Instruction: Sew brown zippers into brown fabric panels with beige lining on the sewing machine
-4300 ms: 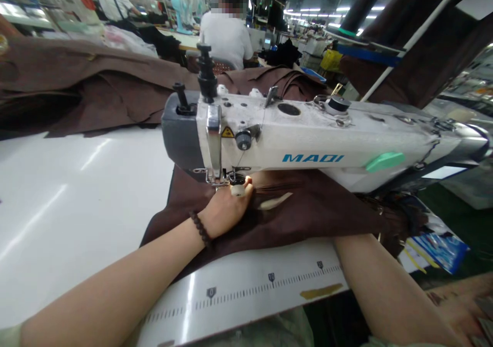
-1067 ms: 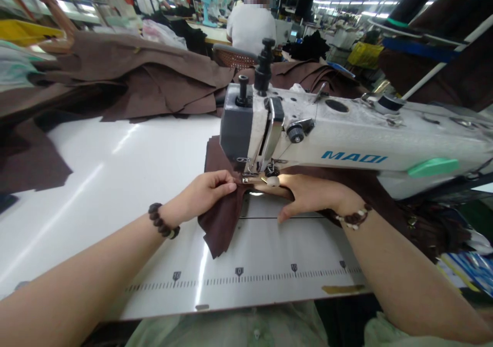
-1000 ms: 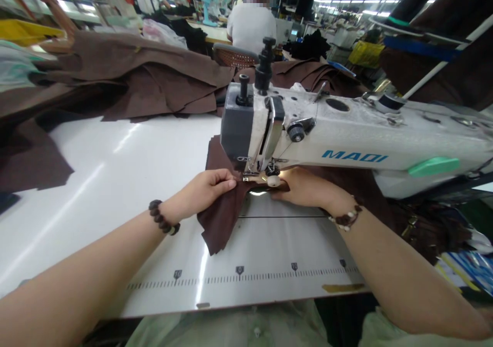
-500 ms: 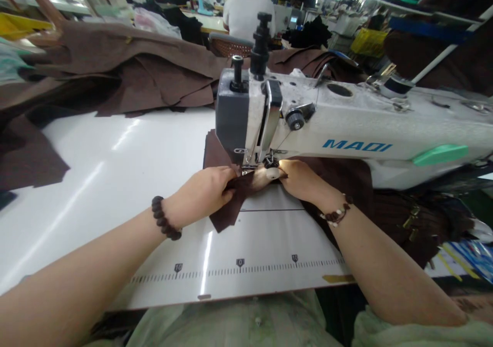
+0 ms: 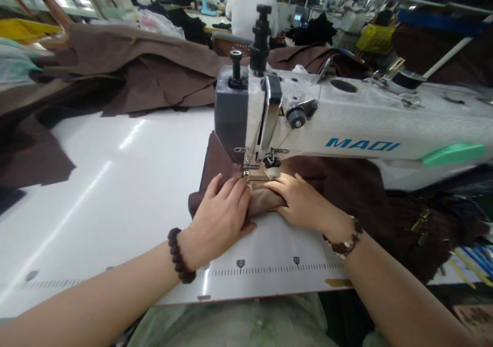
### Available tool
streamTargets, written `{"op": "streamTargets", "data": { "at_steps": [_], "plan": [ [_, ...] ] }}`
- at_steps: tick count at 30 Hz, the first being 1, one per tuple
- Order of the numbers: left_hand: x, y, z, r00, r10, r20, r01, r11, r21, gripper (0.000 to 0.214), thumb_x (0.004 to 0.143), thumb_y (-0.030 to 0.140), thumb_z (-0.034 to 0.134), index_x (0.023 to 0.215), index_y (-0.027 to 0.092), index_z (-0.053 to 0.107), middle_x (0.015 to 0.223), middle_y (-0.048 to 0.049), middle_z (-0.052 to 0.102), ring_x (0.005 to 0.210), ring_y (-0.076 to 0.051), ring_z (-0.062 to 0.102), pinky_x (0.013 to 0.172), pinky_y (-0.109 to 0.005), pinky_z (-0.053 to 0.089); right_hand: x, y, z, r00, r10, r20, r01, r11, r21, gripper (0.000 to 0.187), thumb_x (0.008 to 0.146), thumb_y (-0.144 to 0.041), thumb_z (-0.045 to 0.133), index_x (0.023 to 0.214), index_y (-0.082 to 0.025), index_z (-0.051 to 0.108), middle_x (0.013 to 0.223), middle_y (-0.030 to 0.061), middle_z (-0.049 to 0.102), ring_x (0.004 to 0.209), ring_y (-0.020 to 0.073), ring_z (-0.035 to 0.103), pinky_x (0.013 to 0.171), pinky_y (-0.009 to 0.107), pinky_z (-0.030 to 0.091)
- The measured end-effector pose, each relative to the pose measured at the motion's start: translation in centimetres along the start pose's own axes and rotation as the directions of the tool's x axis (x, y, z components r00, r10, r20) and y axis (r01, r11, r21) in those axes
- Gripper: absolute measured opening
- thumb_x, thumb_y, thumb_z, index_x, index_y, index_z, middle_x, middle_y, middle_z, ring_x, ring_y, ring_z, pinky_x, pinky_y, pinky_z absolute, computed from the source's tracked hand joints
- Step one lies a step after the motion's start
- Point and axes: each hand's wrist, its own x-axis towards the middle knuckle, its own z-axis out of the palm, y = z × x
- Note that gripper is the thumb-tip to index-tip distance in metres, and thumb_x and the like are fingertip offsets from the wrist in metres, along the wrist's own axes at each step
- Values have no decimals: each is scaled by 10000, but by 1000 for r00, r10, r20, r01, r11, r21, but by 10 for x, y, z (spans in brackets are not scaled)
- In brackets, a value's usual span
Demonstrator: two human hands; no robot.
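A dark brown piece of fabric lies under the needle area of a white sewing machine, with a lighter tan folded section showing in front of the presser foot. My left hand rests palm down on the fabric's near left part, fingers stretched toward the foot. On the right, my right hand lies over the edge of the tan section, its fingers extended below the machine's white round knob. The fabric under both palms is hidden.
Large brown fabric pieces are piled behind the machine. More dark fabric with metal zipper pulls lies at the right. A ruler scale runs along the table's front edge. A person in a white top sits farther back.
My left hand has let go of the fabric edge and flattened onto it, closer to me. My right hand has moved slightly nearer and spread. The tan section now lies flatter between them.
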Motion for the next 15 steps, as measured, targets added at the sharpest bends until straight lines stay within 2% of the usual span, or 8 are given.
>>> {"op": "streamTargets", "data": {
  "at_steps": [2, 5, 8, 10, 12, 13, 15],
  "plan": [
    [2, 1, 4, 999, -25, 26, 23, 996, 86, 375, 836, 238, 503, 1146, 26, 516, 1131, -198, 551, 1053, -328, 495, 967, -532, 320, -3, -1, 1, 1000, -4, 9, 4, 1000, 3, 426, 784, -213, 524, 1207, -177, 490, 1280, 133, 451, 1177, 241, 415, 992, 544, 282],
    [8, -6, 7, 992, -20, 123, 3, 991, 131, 281, 850, 83, 387, 1064, 38, 563, 994, -169, 599, 928, -290, 559, 878, -472, 413, -4, 1, 3, 1000, -16, 14, 17, 1000, -8, 425, 788, -210, 545, 1209, -183, 488, 1292, 143, 433, 1201, 247, 404, 1007, 559, 257],
    [18, -20, 10, 980, -10, 200, 1, 999, 44, 234, 853, 75, 379, 959, 79, 588, 876, -127, 613, 805, -262, 589, 750, -407, 471, -2, 6, 0, 999, -34, 43, 33, 999, 16, 368, 818, -342, 546, 1161, -212, 523, 1278, 122, 451, 1178, 254, 435, 995, 576, 273],
    [26, -30, 12, 975, -72, 211, 89, 993, -74, 228, 818, 51, 409, 966, 89, 579, 899, -112, 623, 819, -248, 601, 734, -365, 483, -2, 5, -6, 1000, -21, 18, 22, 1000, -10, 443, 776, -435, 591, 1147, -202, 525, 1251, 122, 472, 1160, 282, 446, 972, 607, 289],
    [33, -39, 12, 966, -134, 220, 185, 956, -228, 288, 759, 14, 434, 1003, 86, 567, 969, -103, 632, 886, -227, 608, 780, -317, 484, -7, -4, -13, 991, -16, -136, 3, 995, -98, 511, 743, -443, 630, 1152, -160, 512, 1226, 146, 485, 1160, 311, 433, 960, 602, 312],
    [35, -43, 12, 964, -140, 227, 208, 928, -310, 318, 740, 9, 440, 1023, 86, 562, 1007, -98, 631, 926, -216, 605, 813, -296, 477, -11, -11, -16, 965, -34, -262, -1, 991, -136, 491, 756, -428, 619, 1136, -135, 516, 1196, 156, 503, 1144, 310, 441, 953, 569, 342],
    [39, -49, 9, 968, -98, 231, 195, 871, -450, 346, 740, 51, 473, 1075, 99, 548, 1074, -87, 621, 981, -202, 594, 852, -272, 467, -24, -29, -18, 870, -139, -472, 75, 986, -152, 310, 831, -358, 532, 1028, -121, 563, 1066, 139, 572, 1038, 257, 509, 905, 447, 424]
  ]
}}
